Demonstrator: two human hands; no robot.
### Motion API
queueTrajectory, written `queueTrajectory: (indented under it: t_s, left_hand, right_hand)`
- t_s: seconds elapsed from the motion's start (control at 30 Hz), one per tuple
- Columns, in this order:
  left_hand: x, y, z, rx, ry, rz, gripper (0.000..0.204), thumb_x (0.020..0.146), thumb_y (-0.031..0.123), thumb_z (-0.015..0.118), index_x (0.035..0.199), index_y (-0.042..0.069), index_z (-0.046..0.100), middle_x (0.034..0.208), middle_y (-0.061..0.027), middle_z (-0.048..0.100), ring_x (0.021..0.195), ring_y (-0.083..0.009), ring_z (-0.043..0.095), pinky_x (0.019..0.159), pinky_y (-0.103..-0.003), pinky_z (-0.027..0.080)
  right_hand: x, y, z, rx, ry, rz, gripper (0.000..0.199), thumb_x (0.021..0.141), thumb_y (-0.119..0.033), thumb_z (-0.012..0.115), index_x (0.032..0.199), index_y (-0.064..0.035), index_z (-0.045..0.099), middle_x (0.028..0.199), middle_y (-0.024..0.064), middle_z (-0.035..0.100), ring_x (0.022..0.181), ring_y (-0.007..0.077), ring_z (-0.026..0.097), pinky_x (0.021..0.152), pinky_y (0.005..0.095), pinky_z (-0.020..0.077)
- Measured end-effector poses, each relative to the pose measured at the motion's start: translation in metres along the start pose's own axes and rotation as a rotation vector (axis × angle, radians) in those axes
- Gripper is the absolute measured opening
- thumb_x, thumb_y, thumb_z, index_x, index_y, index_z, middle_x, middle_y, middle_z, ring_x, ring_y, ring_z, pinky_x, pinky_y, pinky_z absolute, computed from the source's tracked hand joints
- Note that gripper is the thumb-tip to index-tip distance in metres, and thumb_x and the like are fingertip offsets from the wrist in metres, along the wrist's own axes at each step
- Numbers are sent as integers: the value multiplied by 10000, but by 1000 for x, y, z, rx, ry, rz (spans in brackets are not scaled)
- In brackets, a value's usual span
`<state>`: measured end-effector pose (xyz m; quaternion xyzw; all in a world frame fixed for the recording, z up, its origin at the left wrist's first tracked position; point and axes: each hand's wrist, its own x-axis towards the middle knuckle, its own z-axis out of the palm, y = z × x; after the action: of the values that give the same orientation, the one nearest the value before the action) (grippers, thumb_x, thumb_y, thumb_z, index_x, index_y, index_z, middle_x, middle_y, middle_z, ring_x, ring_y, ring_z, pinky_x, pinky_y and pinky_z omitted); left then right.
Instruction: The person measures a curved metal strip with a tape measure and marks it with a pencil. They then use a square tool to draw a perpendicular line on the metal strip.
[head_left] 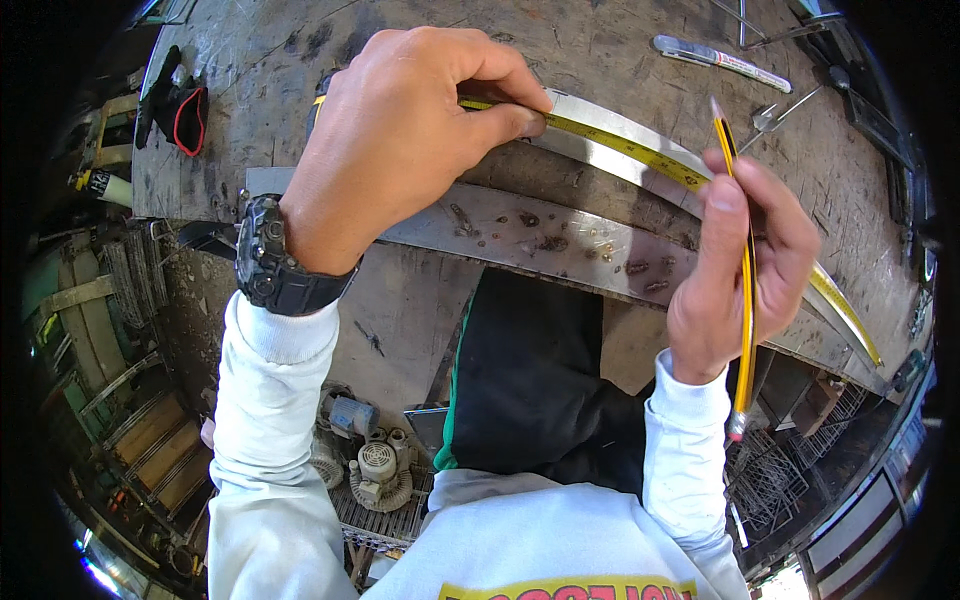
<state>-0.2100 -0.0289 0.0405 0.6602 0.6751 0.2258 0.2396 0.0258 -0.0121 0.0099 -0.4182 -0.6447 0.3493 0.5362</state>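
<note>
My left hand (405,135), with a black watch at its wrist, pinches the yellow tape measure (625,147) between thumb and forefinger. A bit of yellow and black shows past its knuckles; the rest there is hidden. The tape blade runs right along a shiny flat metal strip (585,155), passes behind my right hand and comes out at the far side. My right hand (755,260) grips a yellow and black pencil (747,280), point up and eraser end down. Its fingers are close to the tape and strip, and whether they touch them I cannot tell.
A white marker pen (722,63) lies on the scuffed workbench (600,40). A black glove with red trim (190,120) sits at its left. A flat metal bar (560,235) follows the near edge. Metal frames (880,130) stand at right; a motor-like machine (380,470) is below.
</note>
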Motion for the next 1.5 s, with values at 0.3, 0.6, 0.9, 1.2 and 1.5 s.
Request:
queueTrajectory:
  t_s: [0.3, 0.6, 0.9, 1.2, 1.5]
  left_hand:
    - [-1, -8, -6, -2, 2, 110, 151, 898, 78, 787, 1038, 21, 799, 943, -98, 751, 862, -222, 717, 836, -317, 540]
    - [-4, -23, -11, 59, 106, 230, 148, 882, 172, 751, 964, 57, 796, 884, -111, 698, 860, -358, 677, 773, -451, 523]
    - [-3, -24, -10, -12, 122, 197, 146, 881, 200, 753, 951, 81, 800, 900, -90, 723, 887, -344, 694, 767, -453, 533]
    - [0, -21, -18, -74, -10, 136, 129, 888, 148, 761, 947, 37, 785, 898, -114, 675, 894, -342, 679, 771, -426, 523]
    - [-3, -11, -23, -90, -3, 103, 127, 889, 139, 760, 942, 27, 784, 890, -110, 671, 875, -331, 676, 756, -415, 519]
  right_hand:
    - [10, 21, -8, -498, -194, -362, 202, 845, 56, 741, 992, -83, 733, 1006, 91, 731, 943, 293, 657, 864, 378, 504]
    - [10, 22, -5, -506, -180, -393, 204, 851, 50, 746, 1009, -79, 737, 1023, 97, 734, 940, 296, 660, 867, 382, 507]
    - [-1, -14, 18, 160, -299, 189, 130, 926, -15, 735, 1042, -5, 677, 951, 65, 739, 823, 79, 670, 749, 233, 539]
    - [-3, 0, 33, 37, -268, 200, 110, 916, -46, 766, 961, -3, 675, 868, 59, 742, 748, 80, 669, 695, 238, 534]
    - [-1, 1, 34, 3, -277, 164, 105, 919, -60, 765, 955, -9, 681, 864, 65, 751, 747, 90, 677, 703, 243, 538]
